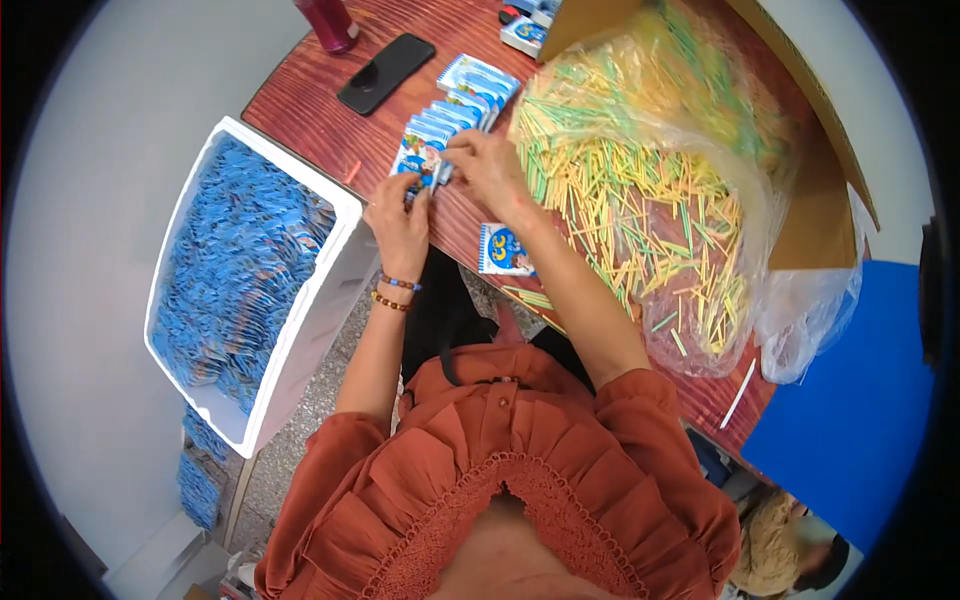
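My left hand point(400, 222) and my right hand point(487, 168) meet over a small blue-and-white packet point(420, 155) at the near edge of the wooden table point(310, 110), both pinching it. The packet is at the front of a fanned row of like packets point(462, 105). One more packet point(503, 250) lies under my right forearm. A heap of thin yellow, green and orange sticks point(640, 210) fills a clear plastic bag just right of my right hand.
A white foam box point(300, 320) full of blue packets stands to my left, below the table edge. A black phone point(385, 72) and a dark red bottle point(325, 22) lie at the far side. A cardboard box point(820, 180) holds the bag.
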### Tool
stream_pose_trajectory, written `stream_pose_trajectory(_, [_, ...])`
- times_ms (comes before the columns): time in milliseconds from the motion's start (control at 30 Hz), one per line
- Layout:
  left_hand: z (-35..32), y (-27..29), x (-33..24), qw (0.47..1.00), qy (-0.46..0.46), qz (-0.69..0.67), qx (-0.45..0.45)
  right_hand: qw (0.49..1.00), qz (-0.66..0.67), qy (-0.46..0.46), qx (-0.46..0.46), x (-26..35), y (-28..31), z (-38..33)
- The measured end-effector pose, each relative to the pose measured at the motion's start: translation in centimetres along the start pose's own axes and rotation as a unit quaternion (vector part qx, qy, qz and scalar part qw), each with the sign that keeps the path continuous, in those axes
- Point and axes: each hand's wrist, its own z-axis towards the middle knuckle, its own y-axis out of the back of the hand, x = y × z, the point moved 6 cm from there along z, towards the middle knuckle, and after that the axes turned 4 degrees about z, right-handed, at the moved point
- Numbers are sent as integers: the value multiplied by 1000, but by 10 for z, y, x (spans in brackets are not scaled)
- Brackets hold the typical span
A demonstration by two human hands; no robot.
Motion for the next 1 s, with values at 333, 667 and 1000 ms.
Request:
stream_pose_trajectory(333, [-10,-10,-44,996,-70,-44,17,976,-166,-130,43,-22,177,-149])
stream_pose_trajectory(667, [-35,-65,-62,963,-115,60,236,926,-344,153,28,-12,95,-101])
stream_pose_trajectory(1000, [-16,-49,-75,970,-65,-174,154,936,-243,252,-37,2,107,-94])
